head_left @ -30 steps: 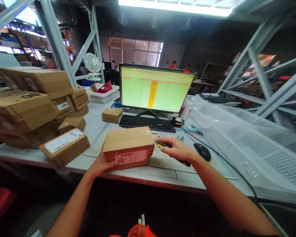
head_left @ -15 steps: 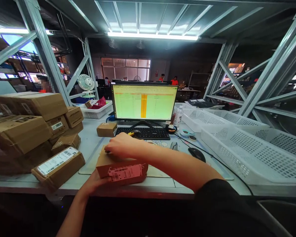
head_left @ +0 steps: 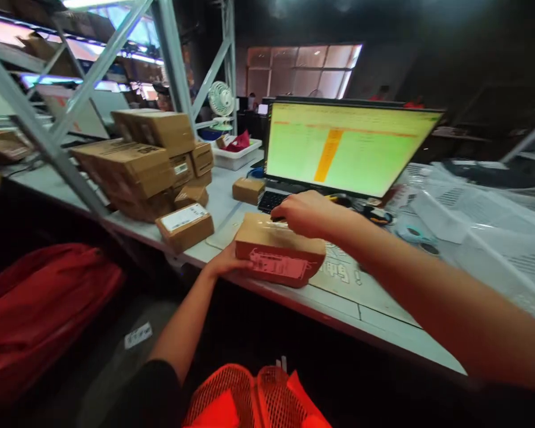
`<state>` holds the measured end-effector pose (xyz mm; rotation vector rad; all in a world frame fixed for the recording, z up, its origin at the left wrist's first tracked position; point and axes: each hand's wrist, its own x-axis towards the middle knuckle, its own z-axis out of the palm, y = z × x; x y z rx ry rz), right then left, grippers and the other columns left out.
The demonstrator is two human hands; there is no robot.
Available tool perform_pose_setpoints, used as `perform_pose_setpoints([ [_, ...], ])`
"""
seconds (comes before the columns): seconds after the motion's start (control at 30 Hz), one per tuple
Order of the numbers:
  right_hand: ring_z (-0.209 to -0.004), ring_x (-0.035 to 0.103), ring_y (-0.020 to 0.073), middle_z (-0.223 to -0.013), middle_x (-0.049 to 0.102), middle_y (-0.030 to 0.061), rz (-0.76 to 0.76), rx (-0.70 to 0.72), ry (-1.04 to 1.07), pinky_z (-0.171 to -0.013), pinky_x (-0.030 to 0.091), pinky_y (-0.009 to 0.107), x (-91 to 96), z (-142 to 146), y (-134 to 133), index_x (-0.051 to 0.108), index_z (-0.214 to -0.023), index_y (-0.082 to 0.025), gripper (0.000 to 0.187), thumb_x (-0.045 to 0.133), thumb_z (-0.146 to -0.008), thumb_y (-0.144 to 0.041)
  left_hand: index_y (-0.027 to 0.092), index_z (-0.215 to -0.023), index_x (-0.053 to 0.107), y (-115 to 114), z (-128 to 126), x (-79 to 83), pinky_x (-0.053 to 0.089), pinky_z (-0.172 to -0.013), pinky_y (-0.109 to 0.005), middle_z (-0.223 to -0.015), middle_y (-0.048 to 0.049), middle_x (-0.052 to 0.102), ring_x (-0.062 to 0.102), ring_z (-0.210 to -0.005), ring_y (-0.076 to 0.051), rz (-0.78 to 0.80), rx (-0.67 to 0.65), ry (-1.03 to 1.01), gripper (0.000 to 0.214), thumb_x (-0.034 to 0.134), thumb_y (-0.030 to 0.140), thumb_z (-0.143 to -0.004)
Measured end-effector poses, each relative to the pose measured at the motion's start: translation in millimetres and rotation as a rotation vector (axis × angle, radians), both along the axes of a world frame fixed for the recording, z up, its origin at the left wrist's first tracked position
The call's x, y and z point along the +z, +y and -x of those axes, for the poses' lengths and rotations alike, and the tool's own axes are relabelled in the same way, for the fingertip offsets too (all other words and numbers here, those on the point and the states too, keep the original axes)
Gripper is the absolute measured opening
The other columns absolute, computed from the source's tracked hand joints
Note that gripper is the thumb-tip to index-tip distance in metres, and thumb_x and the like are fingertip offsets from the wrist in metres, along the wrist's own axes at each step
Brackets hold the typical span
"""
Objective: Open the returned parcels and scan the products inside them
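A cardboard box (head_left: 249, 229) lies at the table's front edge, its near side in red shade with a printed label (head_left: 280, 265). My left hand (head_left: 229, 260) grips the box at its left end, thumb on the near side and the other fingers hidden. Over the top face, my right hand (head_left: 301, 211) is closed, with a small dark thing poking out by its fingertips; I cannot make out what it is. Shiny clear tape shows on the top beside these fingers. Just behind my right hand lies a yellow and black object (head_left: 339, 200).
Left of the box lies a labelled carton (head_left: 185, 232), with stacked cartons (head_left: 147, 172) behind. A small carton (head_left: 248, 191) sits near the keyboard (head_left: 270, 202) and monitor (head_left: 339, 148). White baskets (head_left: 508, 261) stand right; a red bag (head_left: 40, 315) is lower left.
The view has swung left and down, bringing the red bag and an orange mesh vest into sight. My left hand still holds the box; my right hand remains closed over its top.
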<state>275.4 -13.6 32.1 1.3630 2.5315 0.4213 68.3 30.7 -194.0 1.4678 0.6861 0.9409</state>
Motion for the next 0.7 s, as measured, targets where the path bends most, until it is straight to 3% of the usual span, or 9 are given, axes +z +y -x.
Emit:
perform_pose_setpoints([
  [0.07,-0.094,0.071,0.0245,-0.114,0.076,0.0072,0.010,0.001,-0.001,-0.073,0.048,0.033,2.6,8.3,4.3,0.075,-0.128,-0.031,0.053,0.058,-0.087,-0.002,0.013,-0.133,0.064,2.6,1.1,-1.3,0.038,-0.121,-0.057,-0.131,-0.0181,0.070,0.053,-0.138,-0.043,-0.021,-0.001,-0.018,0.103,0.100,0.051,-0.045],
  [0.17,-0.093,0.070,0.0242,-0.113,0.076,0.0076,0.024,0.047,-0.019,-0.071,0.046,0.032,4.6,28.2,6.3,0.076,-0.126,-0.030,0.052,0.059,-0.086,-0.001,0.015,-0.144,0.056,4.5,2.5,-4.0,0.040,-0.120,-0.055,-0.137,-0.0175,0.066,0.055,-0.136,-0.042,-0.039,-0.010,-0.021,0.112,0.101,0.046,-0.046],
  [0.4,-0.094,0.071,0.0263,-0.109,0.076,0.0108,0.010,0.119,-0.086,-0.073,0.048,0.033,0.7,65.4,20.5,0.078,-0.118,-0.023,0.043,0.064,-0.083,-0.001,0.014,-0.140,0.059,7.8,3.6,-7.8,0.038,-0.121,-0.054,-0.135,-0.0163,0.067,0.054,-0.136,-0.041,-0.067,-0.039,0.026,0.105,0.099,0.044,-0.049],
  [0.7,-0.089,0.071,0.0265,-0.091,0.076,0.0120,0.004,0.095,-0.103,-0.072,0.049,0.034,-6.0,63.0,14.4,0.080,-0.106,-0.018,0.029,0.059,-0.089,-0.007,0.015,-0.147,0.056,10.4,6.3,-12.0,0.033,-0.125,-0.053,-0.143,-0.0151,0.063,0.047,-0.144,-0.042,-0.140,0.001,0.015,0.110,0.099,0.043,-0.049],
])
